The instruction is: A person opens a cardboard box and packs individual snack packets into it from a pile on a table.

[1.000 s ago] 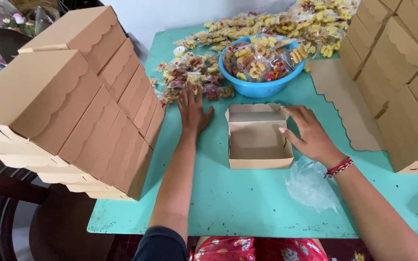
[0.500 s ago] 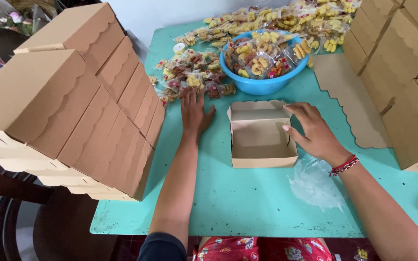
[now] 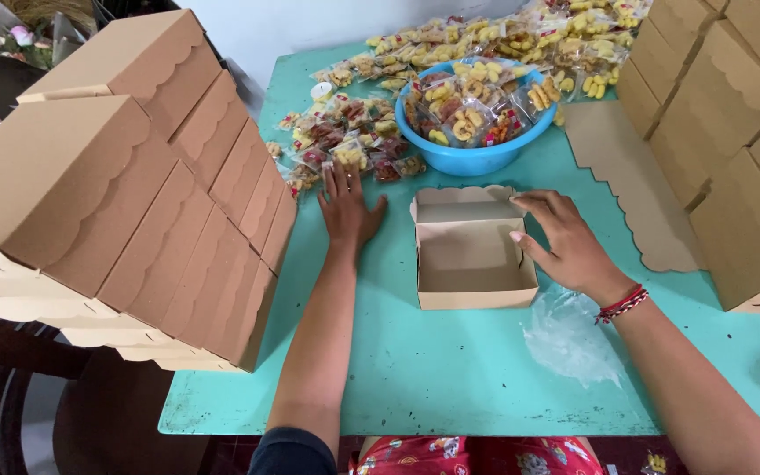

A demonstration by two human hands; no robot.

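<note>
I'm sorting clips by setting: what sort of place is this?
Probably a home or small workshop packing snack boxes: stacks of closed cardboard boxes flank a turquoise table, small wrapped snack packets fill a blue bowl, and an open box sits between the hands.

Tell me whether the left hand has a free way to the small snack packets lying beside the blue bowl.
Probably yes: the left hand lies flat on the table, fingertips at the edge of the snack packets, with nothing between them.

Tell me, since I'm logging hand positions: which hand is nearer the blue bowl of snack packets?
Left. The left hand lies flat on the table, fingers at the packets left of the blue bowl. The right hand rests lower, against the open cardboard box.
</note>
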